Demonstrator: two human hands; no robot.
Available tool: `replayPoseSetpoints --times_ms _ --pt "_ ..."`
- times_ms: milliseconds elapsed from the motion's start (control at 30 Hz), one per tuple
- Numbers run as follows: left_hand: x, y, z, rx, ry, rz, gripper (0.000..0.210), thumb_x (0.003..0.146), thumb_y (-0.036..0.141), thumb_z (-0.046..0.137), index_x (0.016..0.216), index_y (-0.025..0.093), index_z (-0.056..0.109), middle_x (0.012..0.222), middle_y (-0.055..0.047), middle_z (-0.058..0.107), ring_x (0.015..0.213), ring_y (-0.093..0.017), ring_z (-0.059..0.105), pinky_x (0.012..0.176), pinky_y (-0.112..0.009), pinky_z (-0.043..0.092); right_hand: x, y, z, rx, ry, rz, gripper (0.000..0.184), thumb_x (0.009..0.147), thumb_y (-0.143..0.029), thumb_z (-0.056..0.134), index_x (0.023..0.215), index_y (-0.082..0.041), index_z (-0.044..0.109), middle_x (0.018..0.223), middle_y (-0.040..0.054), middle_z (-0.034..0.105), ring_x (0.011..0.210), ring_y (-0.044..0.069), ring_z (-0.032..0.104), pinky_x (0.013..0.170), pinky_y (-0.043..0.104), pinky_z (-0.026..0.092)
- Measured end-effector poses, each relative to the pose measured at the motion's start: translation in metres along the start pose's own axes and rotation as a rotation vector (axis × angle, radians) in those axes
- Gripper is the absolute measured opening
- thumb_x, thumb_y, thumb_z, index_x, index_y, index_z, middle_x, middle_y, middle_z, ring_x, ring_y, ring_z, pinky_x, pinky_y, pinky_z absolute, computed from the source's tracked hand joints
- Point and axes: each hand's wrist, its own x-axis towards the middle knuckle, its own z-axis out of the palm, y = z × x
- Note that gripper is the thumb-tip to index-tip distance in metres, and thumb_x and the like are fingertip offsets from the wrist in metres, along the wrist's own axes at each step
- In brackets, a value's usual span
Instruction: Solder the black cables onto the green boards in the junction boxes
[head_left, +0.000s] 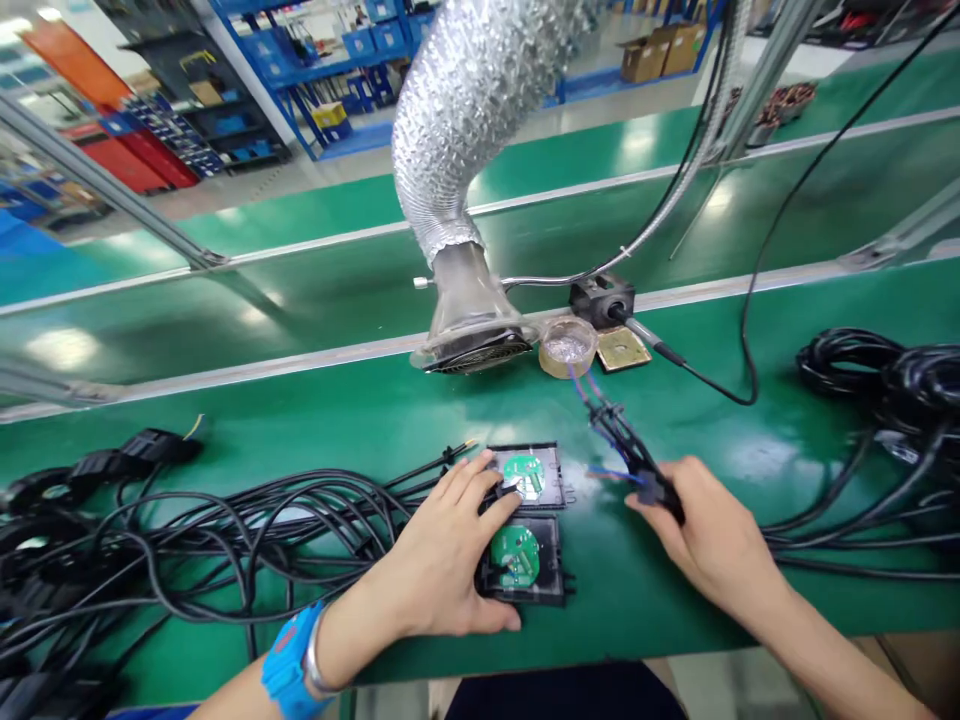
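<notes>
Though black-cased, round green boards (pixel 516 556)

On the left wrist there is a wide, bright blue wristband (pixel 294 660), rather thick in shape, and it carries a small reddish marking on its upper side. Just beside this wristband, toward the left hand (pixel 444 555), sits a narrow silver bangle (pixel 313 655), which is smooth and shiny. Well to the right of the wristband, the right hand (pixel 716 530) and its forearm are bare. Between wristband and right forearm, low down, very dark clothing (pixel 566 692) covers the lap.
</notes>
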Motion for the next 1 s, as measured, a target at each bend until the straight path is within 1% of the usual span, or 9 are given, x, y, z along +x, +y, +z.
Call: replayPoseSetpoints --times_ms 167,300,367,467,667,767,833,933,1000 --pt "0.0 -0.004 -0.005 -0.041 0.014 -0.011 0.089 0.073 0.068 0.062 0.14 0.015 0.04 0.144 -0.019 0.041 0.139 -0.038 0.027 0.111 -0.058 0.031 0.017 0.017 0.009 -0.023 0.128 0.04 0.038 0.095 -0.049 0.044 0.106 -0.013 0.052 0.084 0.0064 0.058 0.071 0.019 0.058 0.062 0.029 0.045" --pt "0.001 0.0 -0.007 -0.082 0.133 -0.022 0.057 0.087 0.049 0.056 0.131 0.014 0.049 0.14 -0.017 0.045 0.134 -0.032 0.037 0.109 -0.051 0.036 0.018 0.014 0.0 -0.012 0.226 -0.019 0.025 0.092 -0.043 0.055 0.091 -0.018 0.057 0.083 0.0038 0.06 0.077 0.018 0.056 0.071 0.028 0.044" --pt "0.001 0.009 -0.009 -0.148 0.191 -0.006 0.042 0.09 0.039 0.054 0.125 0.015 0.054 0.131 -0.014 0.053 0.124 -0.027 0.047 0.105 -0.046 0.041 0.017 0.007 -0.011 -0.007 0.314 0.011 0.024 0.09 -0.041 0.06 0.08 -0.019 0.056 0.071 -0.0003 0.056 0.068 0.014 0.053 0.065 0.025 0.041" --pt "0.002 0.029 -0.014 -0.322 0.195 0.002 0.029 0.091 0.032 0.052 0.115 0.019 0.059 0.117 -0.008 0.062 0.109 -0.021 0.056 0.097 -0.036 0.047 0.021 0.001 -0.024 -0.011 0.384 0.124 0.042 0.08 -0.058 0.066 0.071 -0.019 0.052 0.059 -0.0038 0.046 0.054 0.01 0.045 0.053 0.023 0.034" --pt "0.011 0.057 -0.013 -0.585 0.095 -0.09 0.026 0.088 0.029 0.055 0.11 0.022 0.064 0.104 -0.004 0.067 0.089 -0.018 0.062 0.08 -0.031 0.052 0.029 0.01 -0.039 -0.051 0.213 0.266 0.071 0.059 -0.09 0.052 0.072 -0.02 0.058 0.053 -0.0038 0.046 0.045 0.011 0.044 0.046 0.025 0.03" --pt "0.023 0.058 -0.006 -0.81 0.112 -0.174 0.028 0.089 0.03 0.052 0.112 0.02 0.064 0.101 -0.006 0.069 0.084 -0.017 0.064 0.074 -0.029 0.052 0.023 0.009 -0.049 0.027 0.189 0.242 0.053 0.079 -0.072 0.054 0.07 -0.02 0.062 0.051 -0.0035 0.045 0.045 0.011 0.044 0.049 0.026 0.035" --pt "0.036 0.056 -0.003 -1.008 0.12 -0.22 0.031 0.089 0.031 0.051 0.115 0.017 0.062 0.1 -0.008 0.07 0.081 -0.017 0.065 0.071 -0.029 0.053 0.021 0.004 -0.048 0.026 0.17 0.17 0.039 0.091 -0.055 0.051 0.078 -0.02 0.065 0.065 0.0007 0.056 0.059 0.013 0.054 0.059 0.026 0.041" --pt "0.063 0.05 -0.004 -1.265 0.122 -0.298 0.029 0.088 0.023 0.051 0.113 0.01 0.059 0.098 -0.012 0.069 0.068 -0.014 0.064 0.061 -0.026 0.053 0.031 0.002 -0.028 -0.034 0.06 0.045 0.032 0.091 -0.047 0.053 0.095 -0.018 0.065 0.089 0.0082 0.062 0.085 0.022 0.059 0.072 0.031 0.046" --pt "0.08 0.044 -0.008 -1.388 0.157 -0.365 0.026 0.087 0.014 0.051 0.111 0.008 0.057 0.096 -0.012 0.068 0.06 -0.01 0.061 0.057 -0.024 0.052 0.042 0.004 -0.012 -0.028 -0.007 0.005 0.024 0.092 -0.039 0.052 0.087 -0.018 0.063 0.081 0.0067 0.061 0.08 0.022 0.059 0.069 0.031 0.045"
